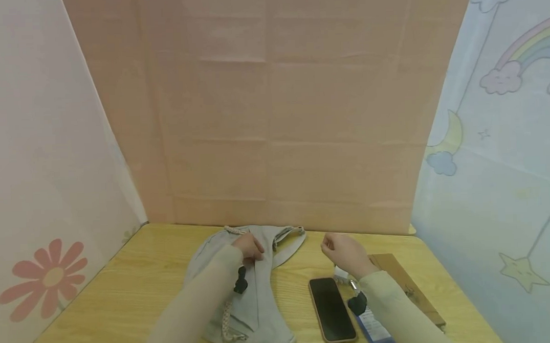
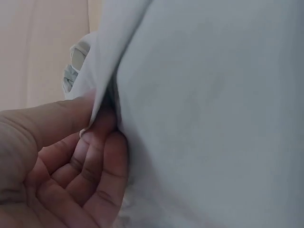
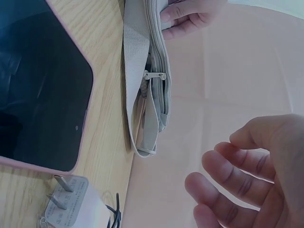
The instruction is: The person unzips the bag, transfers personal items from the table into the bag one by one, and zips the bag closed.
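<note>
A light grey cloth bag (image 1: 267, 305) with a strap (image 1: 291, 252) and a braided cord (image 1: 226, 319) lies on the table. My left hand (image 1: 249, 247) is at its upper part; in the left wrist view, thumb and fingers pinch a fold of the cloth (image 2: 199, 118). The right wrist view shows the bag's zipper pull (image 3: 155, 75) beside the strap. Right of the bag, my right hand (image 1: 347, 252) hovers with loosely curled fingers and holds nothing. Below it are a phone (image 1: 333, 309) and a white charger plug (image 3: 71, 202).
A blue-edged packet (image 1: 374, 328) with a white printed label lies right of the phone, partly under my right forearm. Farther right is a flat brown board (image 1: 414, 298). Orange-brown sheeting (image 1: 272, 115) stands behind the wooden table (image 1: 124, 301), with patterned cloth walls on both sides.
</note>
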`<move>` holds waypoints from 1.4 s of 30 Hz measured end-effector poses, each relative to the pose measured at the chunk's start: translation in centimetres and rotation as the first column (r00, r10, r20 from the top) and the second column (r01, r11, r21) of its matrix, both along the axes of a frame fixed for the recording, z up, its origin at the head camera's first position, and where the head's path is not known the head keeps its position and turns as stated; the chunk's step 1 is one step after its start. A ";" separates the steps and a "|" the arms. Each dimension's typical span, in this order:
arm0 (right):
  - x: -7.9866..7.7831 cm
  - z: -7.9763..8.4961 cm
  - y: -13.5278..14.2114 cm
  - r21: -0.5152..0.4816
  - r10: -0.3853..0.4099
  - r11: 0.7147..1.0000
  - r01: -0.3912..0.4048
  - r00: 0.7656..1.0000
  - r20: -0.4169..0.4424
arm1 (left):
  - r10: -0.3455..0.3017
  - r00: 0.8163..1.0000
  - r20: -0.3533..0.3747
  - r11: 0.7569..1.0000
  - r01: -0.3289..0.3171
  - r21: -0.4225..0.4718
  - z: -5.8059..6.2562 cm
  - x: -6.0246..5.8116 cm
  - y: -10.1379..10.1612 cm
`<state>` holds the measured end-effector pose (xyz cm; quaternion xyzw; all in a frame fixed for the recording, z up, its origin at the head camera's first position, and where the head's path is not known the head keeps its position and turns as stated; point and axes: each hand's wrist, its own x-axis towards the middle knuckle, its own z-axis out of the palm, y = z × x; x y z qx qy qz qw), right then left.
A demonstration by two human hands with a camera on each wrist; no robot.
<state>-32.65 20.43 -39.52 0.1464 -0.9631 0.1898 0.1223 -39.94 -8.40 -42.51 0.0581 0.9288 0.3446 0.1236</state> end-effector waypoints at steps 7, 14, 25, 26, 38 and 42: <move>0.1 0.0 -0.3 0.002 0.009 1.000 -0.009 1.000 0.010 | 0.024 1.000 0.000 0.999 -0.024 0.043 0.5 0.2 -1.2; -0.4 -0.1 -1.2 0.012 0.013 1.000 -0.013 0.999 0.037 | 0.063 0.997 0.034 0.985 -0.068 0.157 1.5 0.8 -2.2; -2.8 -0.9 -5.6 -0.191 0.167 0.974 -0.125 0.960 0.226 | 0.111 0.991 0.079 0.964 -0.126 0.232 2.4 1.3 -2.9; -3.1 -1.1 -6.1 -0.215 0.184 0.968 -0.131 0.951 0.248 | 0.108 0.991 0.083 0.963 -0.125 0.238 2.5 1.3 -2.9; -5.8 -2.1 -11.0 -0.315 0.102 0.949 0.008 0.938 0.330 | 0.076 0.994 0.074 0.964 -0.092 0.248 2.7 2.0 -2.4; -6.0 -2.2 -12.0 -0.270 0.058 0.962 0.027 0.952 0.302 | 0.069 0.995 0.072 0.961 -0.085 0.263 2.6 2.1 -2.3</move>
